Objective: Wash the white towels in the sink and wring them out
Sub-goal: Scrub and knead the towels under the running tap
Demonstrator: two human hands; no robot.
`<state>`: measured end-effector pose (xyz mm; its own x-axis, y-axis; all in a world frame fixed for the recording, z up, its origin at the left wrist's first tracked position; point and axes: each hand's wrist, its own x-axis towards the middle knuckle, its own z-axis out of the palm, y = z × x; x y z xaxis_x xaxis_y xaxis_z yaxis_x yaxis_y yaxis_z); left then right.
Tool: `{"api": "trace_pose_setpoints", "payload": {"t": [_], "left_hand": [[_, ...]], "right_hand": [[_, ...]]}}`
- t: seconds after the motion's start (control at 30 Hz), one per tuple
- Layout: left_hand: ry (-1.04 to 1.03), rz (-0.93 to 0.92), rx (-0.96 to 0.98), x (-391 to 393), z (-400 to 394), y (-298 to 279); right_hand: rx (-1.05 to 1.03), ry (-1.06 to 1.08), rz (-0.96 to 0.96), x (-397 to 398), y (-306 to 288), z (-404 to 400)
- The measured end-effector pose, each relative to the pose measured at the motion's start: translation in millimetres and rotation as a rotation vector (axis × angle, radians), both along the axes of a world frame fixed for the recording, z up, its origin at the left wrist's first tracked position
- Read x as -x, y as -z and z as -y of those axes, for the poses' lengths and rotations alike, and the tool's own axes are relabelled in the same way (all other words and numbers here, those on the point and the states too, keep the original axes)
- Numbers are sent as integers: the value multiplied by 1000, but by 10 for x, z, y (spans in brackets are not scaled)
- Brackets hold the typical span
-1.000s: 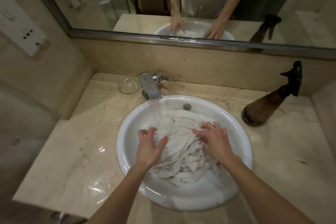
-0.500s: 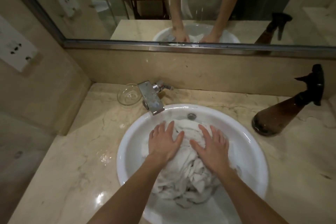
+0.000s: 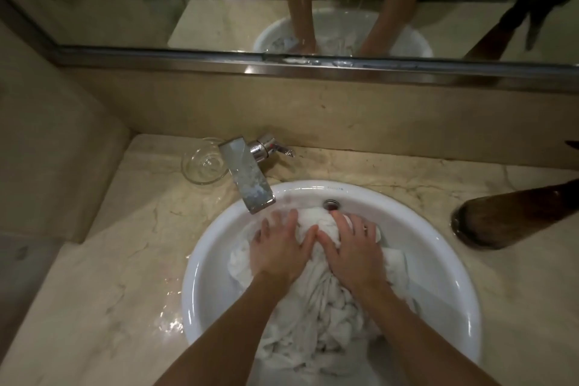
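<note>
Both hands are pushing forward across the towels, which are lying bunched and soaked in the sink. A second ago the fingers were curled into the cloth nearer the middle of the bowl; half a second ago they were flattening out; now the left hand and the right hand are lying palm-down side by side, thumbs almost touching, fingers spread and pressing on the cloth rather than closing around it. The heap is being shoved away from the wrists, so a rounded lump of towel is bulging up between and just ahead of the fingertips, close under the overflow hole in the far wall of the bowl, while the loose tails are trailing back beneath the forearms. The tap is hanging just ahead of the left fingers, and water seems to be running from it onto that side, though the stream is hard to make out. A glass dish is sitting beyond the tap, and a brown spray bottle is lying well out past the right hand, both clear of the work. Judging by this, the person is kneading in a push-and-gather rhythm, so the washing is in full swing and no wringing is starting yet: nothing is being lifted or twisted.
</note>
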<state>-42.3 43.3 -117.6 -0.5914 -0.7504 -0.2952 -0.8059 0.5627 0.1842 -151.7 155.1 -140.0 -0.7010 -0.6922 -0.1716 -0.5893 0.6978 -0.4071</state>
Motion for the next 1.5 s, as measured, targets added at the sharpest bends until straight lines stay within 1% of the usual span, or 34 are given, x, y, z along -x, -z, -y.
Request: {"api": "trace_pose_setpoints", "payload": {"t": [0.07, 0.2, 0.3, 0.4, 0.53, 0.6, 0.67, 0.73, 0.87, 0.93, 0.97, 1.0, 1.07, 1.13, 1.2, 1.23, 1.27, 1.33, 1.4, 1.5], "left_hand": [[-1, 11, -2, 26, 15, 52], [76, 46, 18, 130, 65, 92], [114, 10, 4, 164, 95, 82], [145, -8, 38, 156, 110, 86], [111, -3, 37, 95, 116, 86], [93, 2, -42, 4, 81, 62], [25, -29, -151, -112, 63, -12], [-47, -65, -212, -226, 94, -151], [-3, -56, -207, -493, 114, -391], [2, -101, -211, -582, 85, -439], [10, -120, -201, -602, 52, -442], [24, -115, -189, -607, 3, -422], [101, -24, -137, -593, -150, -326], [153, 75, -63, -545, -267, -246], [172, 102, -29, -463, -249, -230], [193, 101, -13, -421, -208, -244], [209, 98, 3, -399, -177, -250], [191, 86, 26, -393, -190, -256], [135, 64, 11, -440, -307, -249], [107, 83, -4, -470, -385, -170]], "right_hand": [[25, 8, -14, 4, 46, 13], [16, -3, -11, 47, 96, 60], [46, -14, -70, 68, 117, 101], [101, 17, -35, 75, 117, 94], [87, 58, 175, 121, 70, -5], [69, 27, 241, 135, -20, -89], [65, 25, 316, 128, -179, -175], [63, 43, 446, 96, -351, -241], [163, 105, 751, -45, -510, -409], [211, 107, 788, -141, -536, -465], [206, 82, 766, -190, -547, -469], [160, 43, 700, -227, -537, -457], [-47, -22, 467, -291, -526, -392], [-206, -20, 235, -369, -549, -300], [-211, -63, 53, -391, -562, -231], [-206, -102, 1, -385, -565, -214], [-212, -140, -22, -381, -553, -208], [-219, -173, 21, -392, -504, -214], [-201, -160, 71, -407, -439, -212], [-185, -148, 43, -405, -363, -195]]}}
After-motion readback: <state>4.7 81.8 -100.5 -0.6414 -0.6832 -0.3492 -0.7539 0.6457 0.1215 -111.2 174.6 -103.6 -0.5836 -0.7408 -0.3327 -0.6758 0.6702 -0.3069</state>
